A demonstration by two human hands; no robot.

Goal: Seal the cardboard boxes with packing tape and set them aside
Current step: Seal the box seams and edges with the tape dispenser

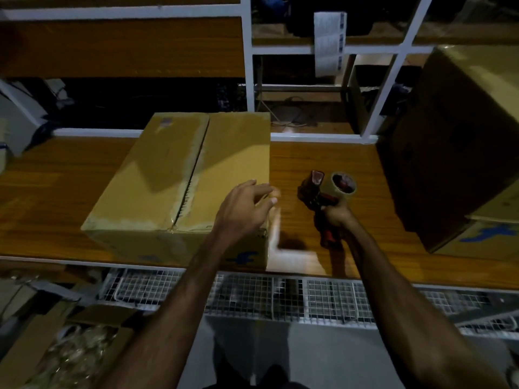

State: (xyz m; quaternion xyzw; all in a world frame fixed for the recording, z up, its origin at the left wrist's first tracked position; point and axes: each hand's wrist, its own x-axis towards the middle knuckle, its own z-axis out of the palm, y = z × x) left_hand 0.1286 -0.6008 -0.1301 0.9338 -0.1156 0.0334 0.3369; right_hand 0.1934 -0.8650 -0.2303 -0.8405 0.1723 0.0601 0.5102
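The right hand (335,213) is clenched in a firm grip on the handle of a red pistol-type tape dispenser (317,197), which carries one roll of clear brown packing tape (343,184) and is held just above the wooden table (56,192). The left hand (247,206) is released, fingers spread and curled loosely, hovering over the near right corner of a closed brown cardboard box (179,175); whether it touches the flap cannot be told.

This box lies flat at the middle of the table, its two top flaps meeting along a centre seam (193,169). A glossy strip seems to run along that seam, most clearly at its near end, so the top may already be taped; the dim light leaves this uncertain. By that reading, what remains here is any closing of the ends and moving the box aside.

A second, larger brown cardboard box (455,141) stands tilted at the right of the table, well apart from the first; its seams are in shadow and its state cannot be judged.

Count: two boxes, one dispenser, one tape roll, two hands.
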